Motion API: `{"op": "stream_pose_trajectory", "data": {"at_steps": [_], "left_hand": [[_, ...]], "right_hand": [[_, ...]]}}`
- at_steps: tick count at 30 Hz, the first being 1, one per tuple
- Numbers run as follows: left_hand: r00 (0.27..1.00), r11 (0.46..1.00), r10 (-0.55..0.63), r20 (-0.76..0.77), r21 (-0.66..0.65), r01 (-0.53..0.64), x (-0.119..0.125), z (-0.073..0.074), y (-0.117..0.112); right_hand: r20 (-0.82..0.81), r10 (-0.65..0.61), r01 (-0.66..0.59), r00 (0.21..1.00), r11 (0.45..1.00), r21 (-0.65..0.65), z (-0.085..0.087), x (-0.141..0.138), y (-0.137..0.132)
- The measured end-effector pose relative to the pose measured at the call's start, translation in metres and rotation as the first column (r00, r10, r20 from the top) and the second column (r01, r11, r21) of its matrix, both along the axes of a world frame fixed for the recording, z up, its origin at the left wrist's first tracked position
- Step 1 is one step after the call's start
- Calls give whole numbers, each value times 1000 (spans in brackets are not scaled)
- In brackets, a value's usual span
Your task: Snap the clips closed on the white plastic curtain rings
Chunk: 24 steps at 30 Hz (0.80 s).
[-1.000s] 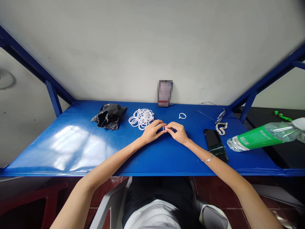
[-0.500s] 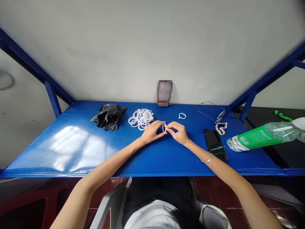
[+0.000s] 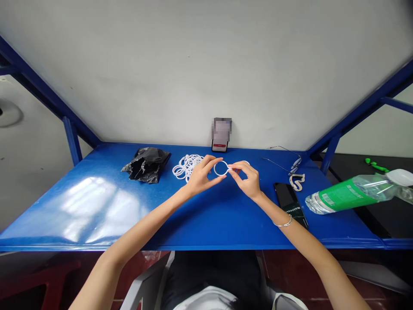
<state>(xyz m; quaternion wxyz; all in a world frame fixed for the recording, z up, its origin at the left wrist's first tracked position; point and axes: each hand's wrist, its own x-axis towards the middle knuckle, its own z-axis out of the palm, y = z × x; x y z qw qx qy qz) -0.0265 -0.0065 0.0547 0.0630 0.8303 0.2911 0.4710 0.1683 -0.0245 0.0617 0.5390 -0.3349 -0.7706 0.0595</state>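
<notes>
Both hands are raised a little above the blue table point(image 3: 97, 202) and pinch one white plastic ring point(image 3: 220, 168) between them. My left hand point(image 3: 200, 175) grips the ring's left side with thumb and fingertips. My right hand point(image 3: 247, 177) pinches its right side, where a small tab sticks out. A heap of several white rings point(image 3: 185, 166) lies just left of my left hand. A loose white ring seen before is now hidden behind my right hand.
A crumpled black plastic bag point(image 3: 145, 163) lies left of the heap. A black phone point(image 3: 288, 202), a cream heart-shaped piece point(image 3: 297, 181) and thin wire sit to the right. A green-labelled water bottle point(image 3: 351, 193) lies at the far right. A small card point(image 3: 221, 134) leans on the wall.
Both hands lifted off the table toward the wall, and the ring turned from edge-on to face the camera. The view tilted down slightly.
</notes>
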Motion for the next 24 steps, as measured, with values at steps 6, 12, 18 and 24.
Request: {"op": "stream_pose_trajectory", "data": {"at_steps": [6, 12, 18, 24], "left_hand": [[998, 996, -38, -42, 79, 41, -6, 104, -2], [999, 994, -27, 20, 108, 25, -12, 148, -8], [998, 990, 22, 57, 137, -30, -16, 147, -8], [993, 977, 30, 112, 206, -52, -12, 147, -12]], "right_hand": [[-77, -68, 78, 995, 987, 138, 73, -7, 2], [-63, -68, 80, 996, 976, 202, 119, -16, 5], [15, 1, -4, 1000, 982, 188, 133, -15, 8], [10, -35, 31, 999, 974, 226, 141, -15, 2]]}}
